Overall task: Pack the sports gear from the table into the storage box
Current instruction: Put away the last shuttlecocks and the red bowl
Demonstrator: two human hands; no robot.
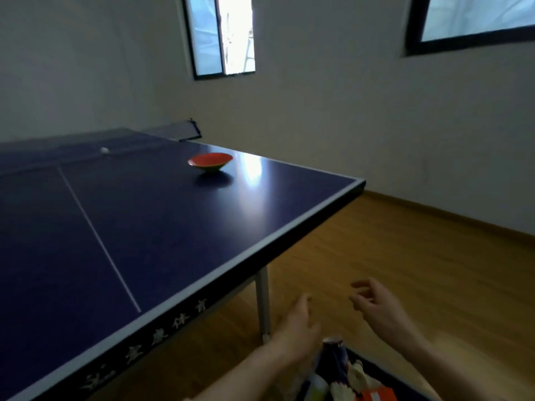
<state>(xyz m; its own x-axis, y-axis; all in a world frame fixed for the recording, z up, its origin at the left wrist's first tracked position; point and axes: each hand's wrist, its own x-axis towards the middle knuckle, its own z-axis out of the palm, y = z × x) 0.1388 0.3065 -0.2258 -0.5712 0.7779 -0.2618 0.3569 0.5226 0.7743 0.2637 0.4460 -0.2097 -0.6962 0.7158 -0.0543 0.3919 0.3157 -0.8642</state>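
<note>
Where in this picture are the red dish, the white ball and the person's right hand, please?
Red dish [210,161]: head view, on its red inner surface.
White ball [104,150]: head view, on its middle.
Right hand [379,306]: head view, on the palm.

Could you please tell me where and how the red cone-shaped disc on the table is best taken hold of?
Take the red disc by its flared rim, coming from above on the near side. It rests on its narrow base with the wide rim raised off the table, so fingers can probably pinch that edge.

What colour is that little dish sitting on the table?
The dish is red inside with a green outer rim, seen clearly in the head view.
</note>
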